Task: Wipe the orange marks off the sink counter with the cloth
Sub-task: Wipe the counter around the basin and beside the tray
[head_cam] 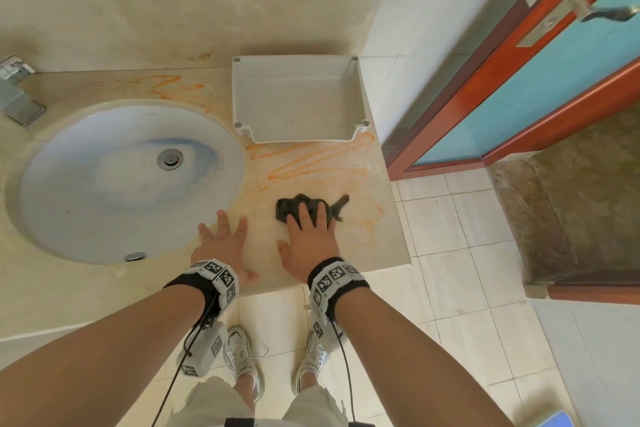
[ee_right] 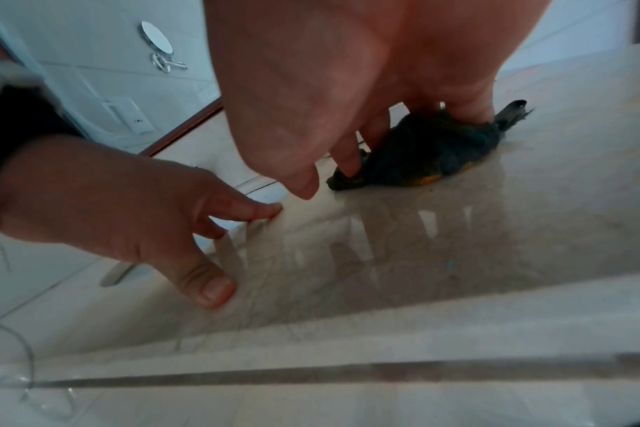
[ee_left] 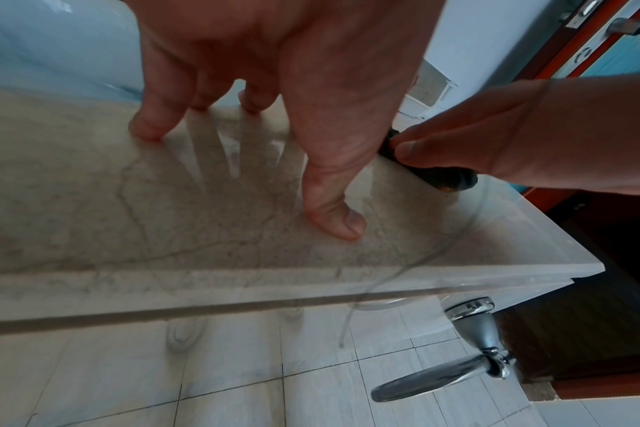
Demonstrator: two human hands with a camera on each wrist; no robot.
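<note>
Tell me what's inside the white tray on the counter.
Nothing stands in the white tray; the head view shows only its bare, faintly stained floor. The strip under its near wall is hidden from view.

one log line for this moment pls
right hand: presses dark cloth on counter | left hand: flat on counter, fingers spread | orange marks: remain by tray
</note>
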